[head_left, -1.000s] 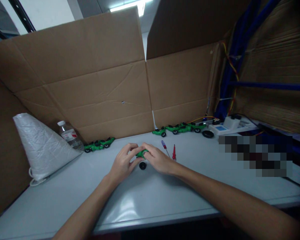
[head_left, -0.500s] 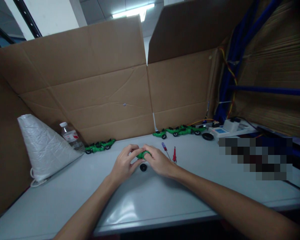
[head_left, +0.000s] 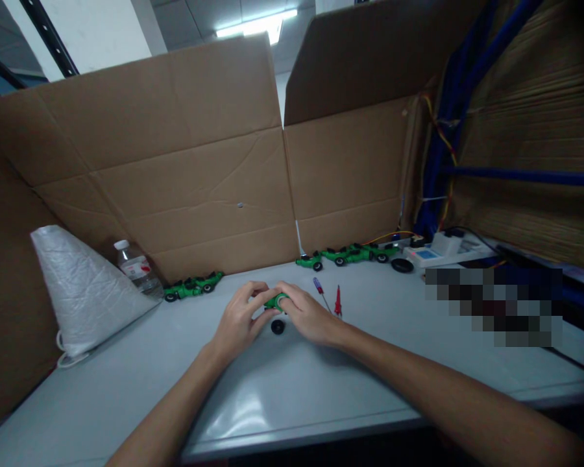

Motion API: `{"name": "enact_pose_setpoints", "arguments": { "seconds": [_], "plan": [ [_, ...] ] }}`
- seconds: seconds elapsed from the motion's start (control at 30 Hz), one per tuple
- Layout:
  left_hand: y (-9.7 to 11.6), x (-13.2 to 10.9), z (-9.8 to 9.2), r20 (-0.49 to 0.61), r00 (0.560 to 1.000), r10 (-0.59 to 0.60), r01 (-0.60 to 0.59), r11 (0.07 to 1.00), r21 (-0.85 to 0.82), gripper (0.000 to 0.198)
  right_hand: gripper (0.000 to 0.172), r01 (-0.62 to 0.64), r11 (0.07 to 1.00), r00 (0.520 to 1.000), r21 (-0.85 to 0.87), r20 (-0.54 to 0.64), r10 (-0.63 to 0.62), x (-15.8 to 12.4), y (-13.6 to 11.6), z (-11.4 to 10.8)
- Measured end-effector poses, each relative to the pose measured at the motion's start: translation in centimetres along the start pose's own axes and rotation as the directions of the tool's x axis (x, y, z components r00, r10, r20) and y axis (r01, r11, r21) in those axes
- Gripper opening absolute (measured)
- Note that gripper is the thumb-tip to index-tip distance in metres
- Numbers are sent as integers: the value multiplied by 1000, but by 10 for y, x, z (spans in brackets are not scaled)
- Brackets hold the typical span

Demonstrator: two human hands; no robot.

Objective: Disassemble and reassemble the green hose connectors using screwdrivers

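Observation:
My left hand (head_left: pixel 243 318) and my right hand (head_left: pixel 304 311) meet over the middle of the table, both closed on a green toy car (head_left: pixel 275 301). Fingers cover most of the car, and only a small green section shows between them. Just below it is a black wheel (head_left: pixel 277 327); whether it touches the car I cannot tell. To the right of my right hand lie a screwdriver (head_left: pixel 320 287) with a blue-purple handle and a small red tool (head_left: pixel 338 301), whose kind is unclear.
Several green toy cars stand along the cardboard wall (head_left: pixel 199 194), in a left group (head_left: pixel 192 287) and a right group (head_left: pixel 353 254). A silvery bag (head_left: pixel 87 292) and a water bottle (head_left: pixel 136 267) are at left. At right are a black disc (head_left: pixel 401 265) and a power strip (head_left: pixel 431 256).
The whole view shifts slightly to the left. Both hands keep nearly the same hold on the green toy car.

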State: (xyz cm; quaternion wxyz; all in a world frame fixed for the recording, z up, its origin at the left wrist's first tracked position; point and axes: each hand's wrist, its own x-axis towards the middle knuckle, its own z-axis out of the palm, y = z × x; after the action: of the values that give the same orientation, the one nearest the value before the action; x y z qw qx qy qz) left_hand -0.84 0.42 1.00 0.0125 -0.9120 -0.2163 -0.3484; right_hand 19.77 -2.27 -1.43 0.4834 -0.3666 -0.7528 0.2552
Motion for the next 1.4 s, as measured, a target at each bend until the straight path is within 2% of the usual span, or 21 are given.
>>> {"name": "enact_pose_setpoints", "arguments": {
  "seconds": [0.4, 0.73, 0.9, 1.13, 1.4],
  "plan": [
    [0, 1, -1, 4, 1000, 16, -16, 1000, 27, 42, 18, 69, 996, 997, -63, -20, -70, 2, 5, 0],
    [2, 0, 0, 69, 984, -166, 163, 986, 40, 45, 18, 54, 988, 985, -147, -153, -77, 4, 7, -4],
    [0, 0, -1, 71, 990, -121, 120, 993, 14, 41, 21, 62, 985, 982, -161, -167, -89, 4, 10, -4],
    [-3, 1, -4, 15, 997, -72, 71, 997, 18, 38, 26, -4, 980, 975, -200, -220, -41, 4, 6, -7],
    [-4, -1, -3, 23, 998, -57, 56, 998, 39, 40, 21, -44, 984, 988, -170, -157, 17, 2, 1, -11]
  ]
}}
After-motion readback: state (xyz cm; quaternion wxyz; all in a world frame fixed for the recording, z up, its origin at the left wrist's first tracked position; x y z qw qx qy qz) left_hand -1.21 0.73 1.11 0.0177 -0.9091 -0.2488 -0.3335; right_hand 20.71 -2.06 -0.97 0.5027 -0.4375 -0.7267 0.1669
